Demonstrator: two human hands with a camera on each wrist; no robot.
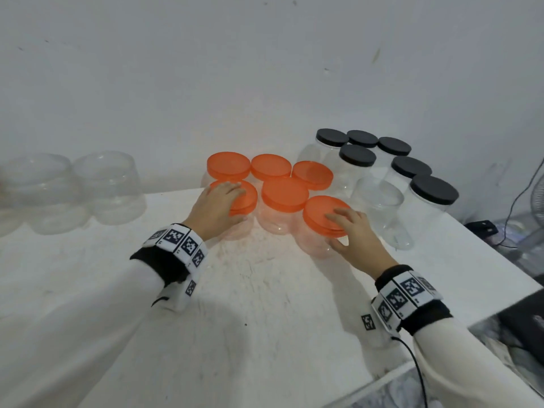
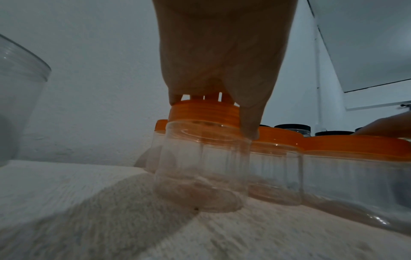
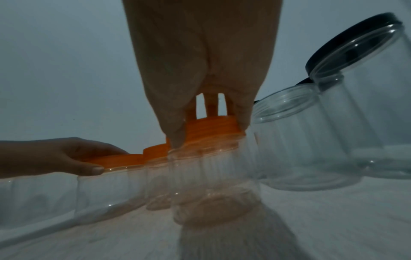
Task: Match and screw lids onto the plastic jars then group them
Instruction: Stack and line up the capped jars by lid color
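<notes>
Several clear jars with orange lids stand clustered mid-table. My left hand grips the orange lid of the front-left jar, fingers over its top and thumb down its rim. My right hand grips the orange lid of the front-right jar the same way. Both jars stand upright on the white table. To the right stand several black-lidded jars, with one lidless clear jar in front of them, close to my right hand.
Two wide clear lidless jars sit at the far left by the wall. The table's right edge drops to a floor with a cable and dark items. A dark object lies at the right front corner.
</notes>
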